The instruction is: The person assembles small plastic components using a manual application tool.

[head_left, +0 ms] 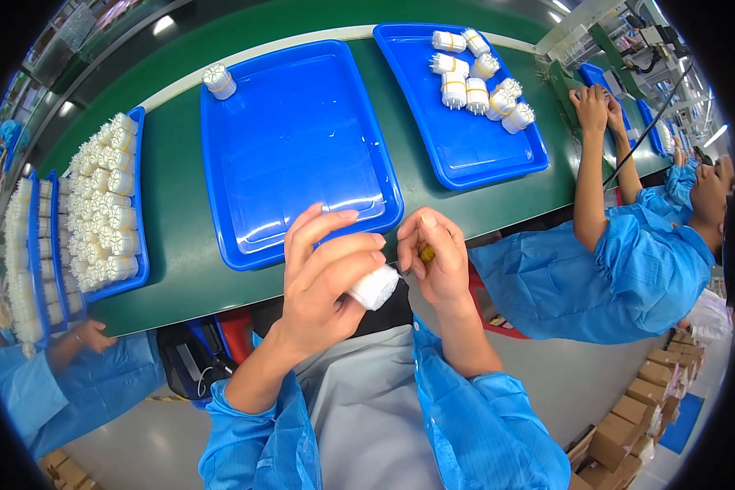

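Your left hand [320, 276]: curled round white cylinder [376, 287], between palm and your right hand [443, 268]. Cylinder likely light, stiff, slightly slick; hold round sides, spare ends. Your right hand: fingers closed on small yellow piece [426, 254], mostly hidden.

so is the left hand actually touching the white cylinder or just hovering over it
Touching. The head view shows the left hand curled over the white cylinder, fingers pressed against its side with no gap.
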`<state>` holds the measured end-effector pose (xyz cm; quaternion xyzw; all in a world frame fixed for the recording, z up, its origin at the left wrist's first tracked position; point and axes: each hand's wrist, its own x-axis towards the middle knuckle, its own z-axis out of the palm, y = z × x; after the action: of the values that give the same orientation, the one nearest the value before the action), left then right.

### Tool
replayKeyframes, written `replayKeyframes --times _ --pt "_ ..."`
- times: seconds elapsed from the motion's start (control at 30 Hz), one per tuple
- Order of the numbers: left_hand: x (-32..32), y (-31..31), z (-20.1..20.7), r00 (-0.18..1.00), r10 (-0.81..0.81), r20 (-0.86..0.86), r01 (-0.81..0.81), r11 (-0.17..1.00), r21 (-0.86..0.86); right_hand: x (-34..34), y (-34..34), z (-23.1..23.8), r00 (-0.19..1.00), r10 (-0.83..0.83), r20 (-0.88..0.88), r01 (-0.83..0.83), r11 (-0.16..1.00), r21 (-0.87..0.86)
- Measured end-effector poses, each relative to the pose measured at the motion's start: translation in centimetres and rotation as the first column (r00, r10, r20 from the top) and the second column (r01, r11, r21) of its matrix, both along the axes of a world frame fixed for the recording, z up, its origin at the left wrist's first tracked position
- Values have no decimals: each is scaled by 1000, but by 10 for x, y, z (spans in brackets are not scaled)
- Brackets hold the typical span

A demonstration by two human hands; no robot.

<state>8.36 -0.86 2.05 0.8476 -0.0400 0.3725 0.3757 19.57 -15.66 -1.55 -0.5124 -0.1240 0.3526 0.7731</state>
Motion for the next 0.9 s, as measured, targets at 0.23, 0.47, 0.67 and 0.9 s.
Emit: replayKeyframes --times 0.23,0.47,0.67,0.9 --pt "-2 1 -19 980 -183 84 198 951 -239 -2 0 0 1000 -2 -6 2 1000 -1" --pt "-9 -12 -15 891 -395 225 352 288 -890 -3 0 -2 1000 -7 15 7 1000 1" --pt "-12 -9 -19 776 -494 393 401 -95 -911 -3 0 -4 998 -22 53 21 1000 15" --pt "-15 -11 -15 806 -468 363 346 -125 -930 -5 2 -4 997 -34 64 34 999 7"
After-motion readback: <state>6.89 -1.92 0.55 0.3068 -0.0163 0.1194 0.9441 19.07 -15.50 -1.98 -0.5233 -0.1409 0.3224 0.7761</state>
